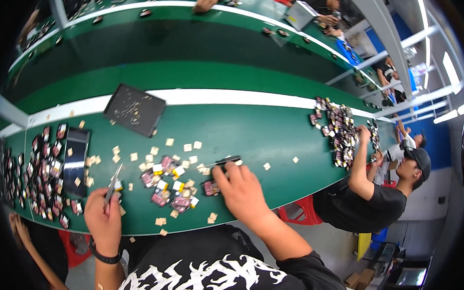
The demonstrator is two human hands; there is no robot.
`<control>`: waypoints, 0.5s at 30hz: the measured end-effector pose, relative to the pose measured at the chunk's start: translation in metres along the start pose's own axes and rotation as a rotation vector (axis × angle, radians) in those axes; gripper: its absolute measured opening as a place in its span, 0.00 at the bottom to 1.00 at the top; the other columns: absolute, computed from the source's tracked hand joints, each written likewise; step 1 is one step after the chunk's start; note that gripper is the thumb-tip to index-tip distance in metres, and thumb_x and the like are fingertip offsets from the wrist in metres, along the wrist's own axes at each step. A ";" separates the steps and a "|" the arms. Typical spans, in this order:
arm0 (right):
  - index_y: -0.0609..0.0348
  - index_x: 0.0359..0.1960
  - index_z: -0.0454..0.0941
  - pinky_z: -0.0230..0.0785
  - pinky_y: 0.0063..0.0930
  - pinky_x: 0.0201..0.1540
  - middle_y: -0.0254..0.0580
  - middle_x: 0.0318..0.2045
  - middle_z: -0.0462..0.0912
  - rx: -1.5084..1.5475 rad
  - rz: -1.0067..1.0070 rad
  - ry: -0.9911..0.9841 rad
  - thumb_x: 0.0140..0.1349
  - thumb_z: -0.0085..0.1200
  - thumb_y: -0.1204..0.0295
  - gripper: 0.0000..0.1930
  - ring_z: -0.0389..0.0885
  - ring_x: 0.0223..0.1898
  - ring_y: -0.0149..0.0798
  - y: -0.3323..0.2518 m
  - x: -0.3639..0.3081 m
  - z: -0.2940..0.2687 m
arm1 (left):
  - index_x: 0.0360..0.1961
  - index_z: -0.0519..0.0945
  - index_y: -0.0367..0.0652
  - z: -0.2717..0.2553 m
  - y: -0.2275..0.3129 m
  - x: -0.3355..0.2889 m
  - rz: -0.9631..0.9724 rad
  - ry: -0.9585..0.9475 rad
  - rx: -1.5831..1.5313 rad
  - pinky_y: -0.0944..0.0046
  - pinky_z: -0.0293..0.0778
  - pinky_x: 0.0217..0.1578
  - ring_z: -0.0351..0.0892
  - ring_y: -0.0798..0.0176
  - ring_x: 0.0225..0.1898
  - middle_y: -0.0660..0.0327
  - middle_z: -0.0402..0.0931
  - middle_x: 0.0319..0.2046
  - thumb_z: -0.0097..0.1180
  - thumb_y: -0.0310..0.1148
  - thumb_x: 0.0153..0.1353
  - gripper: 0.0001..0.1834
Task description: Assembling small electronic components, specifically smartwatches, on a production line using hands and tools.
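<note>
**Two hands apart over a cluster of small pink-and-black parts**

On the green-topped bench [289, 129], the person's two hands are well apart, both near its near edge. The left hand [102, 217] is closed on slim silver metal tweezers [112, 186], their pointed end directed toward the far edge. The right hand [243, 191] lies palm down, its fingers bent at a thin tool with a black handle [230, 160]; whether they grip it I cannot tell.

Between the hands sits a loose cluster of small pink-and-black components [160, 197], several with white-and-yellow tabs. One more pink-and-black component [210, 188] lies just beside the right hand. Thin cream square pieces [169, 142] are scattered through and around the cluster, a few close to the near edge.

Toward the far edge, a shallow black rectangular tray [154, 111] stands at an angle, tiny pale bits strewn across it. To the left of the left hand is a glossy dark rectangular panel [77, 145], and beyond it, toward the bench's left end, a broad spread of similar components [46, 172]. Toward the right end, a co-worker in a black cap [420, 161] has a hand at a dense heap of similar components [341, 131].
</note>
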State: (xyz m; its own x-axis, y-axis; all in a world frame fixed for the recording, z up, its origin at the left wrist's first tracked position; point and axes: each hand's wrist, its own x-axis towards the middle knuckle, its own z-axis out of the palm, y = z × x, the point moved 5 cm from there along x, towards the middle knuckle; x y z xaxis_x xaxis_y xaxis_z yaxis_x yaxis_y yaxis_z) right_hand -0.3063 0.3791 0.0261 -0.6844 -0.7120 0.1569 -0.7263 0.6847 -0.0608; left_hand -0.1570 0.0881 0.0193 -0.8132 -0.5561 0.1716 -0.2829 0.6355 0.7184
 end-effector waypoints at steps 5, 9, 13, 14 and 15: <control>0.54 0.56 0.77 0.75 0.39 0.42 0.46 0.46 0.77 0.093 0.029 0.007 0.57 0.54 0.76 0.22 0.77 0.43 0.47 0.028 -0.009 -0.012 | 0.23 0.64 0.33 0.006 0.012 0.002 0.096 0.005 0.073 0.56 0.71 0.36 0.76 0.48 0.33 0.45 0.79 0.37 0.60 0.18 0.60 0.16; 0.57 0.48 0.80 0.77 0.45 0.44 0.48 0.41 0.79 0.210 0.330 0.284 0.59 0.56 0.77 0.14 0.79 0.44 0.54 0.113 -0.018 -0.026 | 0.28 0.69 0.29 0.005 0.014 -0.001 0.119 0.017 0.111 0.53 0.72 0.39 0.77 0.44 0.36 0.44 0.78 0.39 0.56 0.18 0.62 0.08; 0.61 0.44 0.76 0.69 0.48 0.52 0.53 0.41 0.78 -0.082 0.584 0.599 0.59 0.61 0.74 0.13 0.75 0.48 0.59 0.231 -0.034 -0.031 | 0.30 0.72 0.28 0.007 0.012 -0.002 0.113 0.021 0.204 0.50 0.71 0.46 0.77 0.42 0.43 0.44 0.79 0.43 0.55 0.20 0.62 0.06; 0.61 0.42 0.75 0.67 0.48 0.53 0.53 0.42 0.78 -0.114 0.665 0.618 0.58 0.63 0.73 0.13 0.74 0.48 0.59 0.256 -0.038 -0.028 | 0.29 0.71 0.28 0.006 0.009 -0.003 0.095 0.000 0.222 0.49 0.70 0.48 0.76 0.41 0.45 0.44 0.79 0.46 0.55 0.20 0.62 0.07; 0.62 0.40 0.73 0.67 0.48 0.52 0.51 0.43 0.78 -0.145 0.739 0.592 0.56 0.67 0.71 0.16 0.74 0.48 0.58 0.274 -0.040 -0.026 | 0.29 0.71 0.28 0.005 0.012 -0.004 0.106 0.012 0.220 0.49 0.70 0.48 0.76 0.41 0.45 0.44 0.79 0.46 0.55 0.20 0.62 0.07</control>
State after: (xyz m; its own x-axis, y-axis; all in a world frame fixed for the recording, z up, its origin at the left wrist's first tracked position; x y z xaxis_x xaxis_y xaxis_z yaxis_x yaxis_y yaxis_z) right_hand -0.4763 0.5987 0.0292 -0.7943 0.0743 0.6030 -0.0819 0.9703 -0.2275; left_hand -0.1598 0.1004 0.0233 -0.8384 -0.4858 0.2472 -0.3015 0.7911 0.5322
